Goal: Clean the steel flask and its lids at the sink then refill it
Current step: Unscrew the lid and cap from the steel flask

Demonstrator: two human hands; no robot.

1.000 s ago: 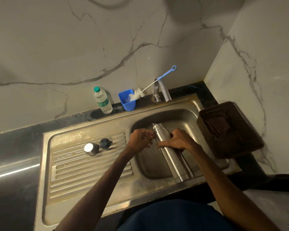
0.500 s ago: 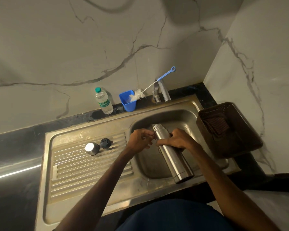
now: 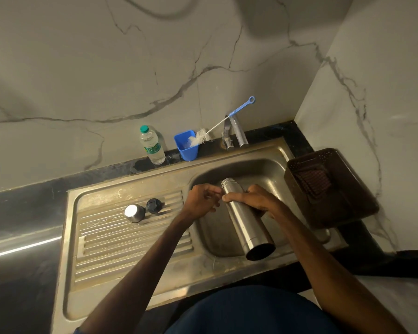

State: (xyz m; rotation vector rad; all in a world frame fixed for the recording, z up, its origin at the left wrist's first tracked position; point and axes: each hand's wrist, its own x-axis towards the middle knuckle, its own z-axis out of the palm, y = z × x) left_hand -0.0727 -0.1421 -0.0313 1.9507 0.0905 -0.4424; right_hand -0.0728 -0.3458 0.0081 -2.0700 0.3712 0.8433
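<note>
Head view: over the sink (image 3: 227,268) basin, the right hand (image 3: 253,198) grips the one steel flask (image 3: 246,220) below its neck, mouth tilted toward the back edge. The left hand (image 3: 200,198) curls at the neck; I cannot tell if it pinches. The flask is stiff and smooth, likely slippery when wet, so hold it mid-body. Two lids rest on the draining board (image 3: 121,242): a steel cap (image 3: 133,212) and a black stopper (image 3: 154,205).

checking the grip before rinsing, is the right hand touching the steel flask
Touching. The head view shows the right hand curled round the upper part of the steel flask, with no gap.
</note>
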